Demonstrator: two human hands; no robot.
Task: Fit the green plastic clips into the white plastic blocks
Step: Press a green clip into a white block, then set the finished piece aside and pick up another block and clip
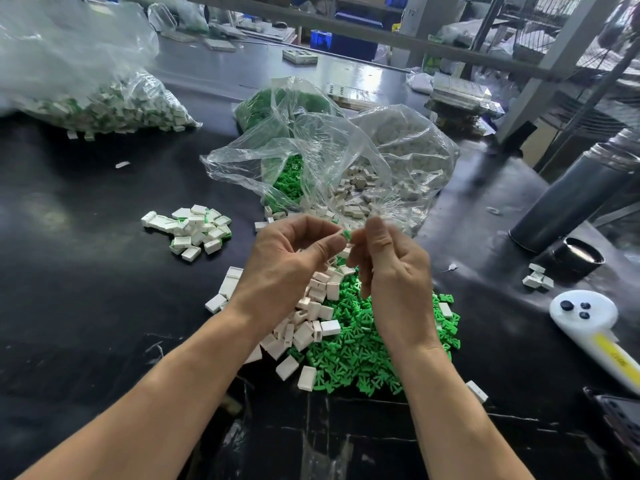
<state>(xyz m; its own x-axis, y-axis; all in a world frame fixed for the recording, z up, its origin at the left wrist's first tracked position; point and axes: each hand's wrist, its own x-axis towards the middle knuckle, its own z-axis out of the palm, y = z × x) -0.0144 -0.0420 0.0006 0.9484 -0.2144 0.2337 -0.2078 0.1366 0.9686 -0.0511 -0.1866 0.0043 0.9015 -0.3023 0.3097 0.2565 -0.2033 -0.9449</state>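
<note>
A green clip point(346, 234) is pinched between the left hand point(287, 258) and right hand point(388, 258), both sets of fingers clamped, above the piles on the desk point(86, 271). Fitting looks underway; pushing it home squarely seems next.

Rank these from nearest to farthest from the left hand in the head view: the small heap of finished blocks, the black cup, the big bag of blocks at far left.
From the left hand:
1. Heap of finished blocks, just to its left.
2. Black cup, across on the right.
3. Big bag of blocks, far back left.
</note>
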